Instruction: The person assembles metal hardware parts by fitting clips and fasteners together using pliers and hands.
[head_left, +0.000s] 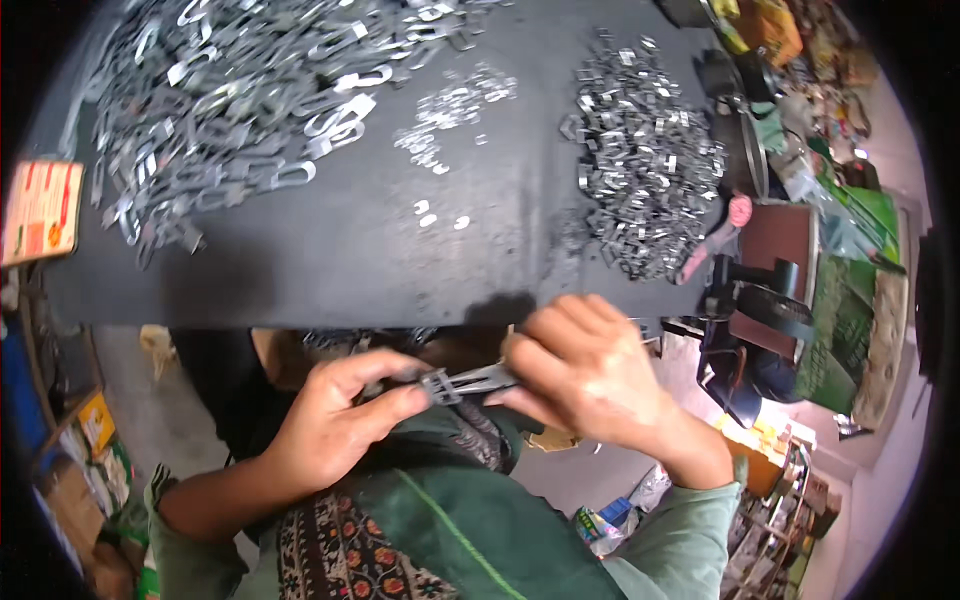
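Note:
Between my two hands, in front of the table's near edge, is a slotted grey metal strip (475,382) with a small square metal bracket (440,388) around its left end. My left hand (345,405) is closed, pinching that bracket end between thumb and fingers. The other end runs into my right hand (580,375), whose fingers are curled round it and hide it. Whether strip and bracket are joined, I cannot tell.
Long looped metal pieces (240,110) are heaped at the table's far left. Small shiny flat pieces (450,105) lie scattered mid-table. A heap of small metal clips (650,160) sits right, beside a pink-handled tool (715,240). An orange-and-cream box (42,212) stands far left.

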